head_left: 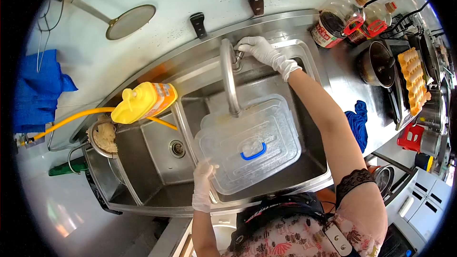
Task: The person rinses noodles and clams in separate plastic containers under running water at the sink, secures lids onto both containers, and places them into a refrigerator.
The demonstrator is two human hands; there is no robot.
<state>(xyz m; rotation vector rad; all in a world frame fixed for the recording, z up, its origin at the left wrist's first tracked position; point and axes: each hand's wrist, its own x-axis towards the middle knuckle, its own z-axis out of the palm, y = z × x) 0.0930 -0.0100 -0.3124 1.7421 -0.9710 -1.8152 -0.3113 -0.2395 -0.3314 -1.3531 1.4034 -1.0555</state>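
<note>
A translucent plastic lid (281,128) with a blue handle (253,152) is tilted over the right sink basin (312,162). The edge of a second clear piece shows behind it. My left hand (204,175), in a white glove, is closed on the lid's near left edge, thumb on top. Above the lid curves the metal faucet (228,76), its spout end close to the lid's surface. My gloved right hand (259,48) is at the faucet's handle (238,57) behind the spout, fingers curled around it. Whether water runs is hard to make out.
A yellow pump jug (143,102) stands on the divider by the left basin (164,138). A yellow hose (76,118) runs behind it. To the right are large bottles (333,21), a pot (376,64), an egg tray (413,81) and a blue cloth (358,126).
</note>
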